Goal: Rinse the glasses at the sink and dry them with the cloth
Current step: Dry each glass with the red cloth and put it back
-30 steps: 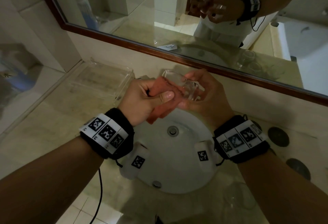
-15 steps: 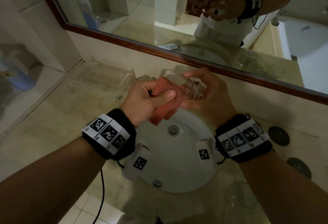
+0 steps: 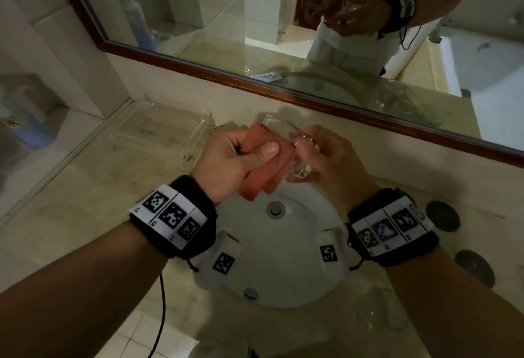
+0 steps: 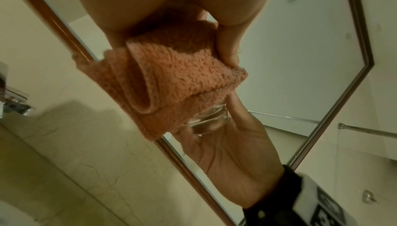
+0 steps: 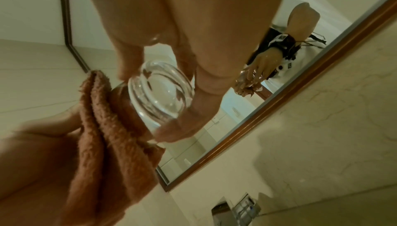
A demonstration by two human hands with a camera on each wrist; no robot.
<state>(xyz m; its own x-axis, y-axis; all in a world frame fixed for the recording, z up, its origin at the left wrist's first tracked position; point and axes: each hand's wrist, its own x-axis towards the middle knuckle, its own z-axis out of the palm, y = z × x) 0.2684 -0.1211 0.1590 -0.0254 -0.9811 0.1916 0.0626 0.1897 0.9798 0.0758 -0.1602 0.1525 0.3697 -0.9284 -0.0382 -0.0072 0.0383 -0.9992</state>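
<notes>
Step in hand: drying, judging by the cloth (image 3: 256,172) pressed against a clear glass tumbler (image 3: 295,150) held above the sink basin (image 3: 286,269).
Left hand: the left hand (image 3: 226,162) is closed around the folded salmon terry cloth, thumb on top, pinching it against the tumbler's side.
Right hand: the right hand (image 3: 326,165) grips the tumbler near its thick base, fingertips curled round it; the right wrist view shows the base facing that camera.
Where the glass is: tilted on its side between the two hands, over the far edge of the basin, mouth pointing away toward the mirror (image 3: 283,31).
What has changed: over the last second the right hand's fingers have shifted on the tumbler and the cloth has slid along its wall; both hands have stayed in the same spot above the basin.
What that means: the tumbler seems to be turning against the cloth, so its outside is partway dried; whether the inside is dry cannot be told.
Remaining work: other glasses (image 3: 380,312) sit on the counter (image 3: 85,201) by the right forearm; their state is unclear.
Nearby: a clear plastic tray (image 3: 161,128) lies left of the hands.
</notes>
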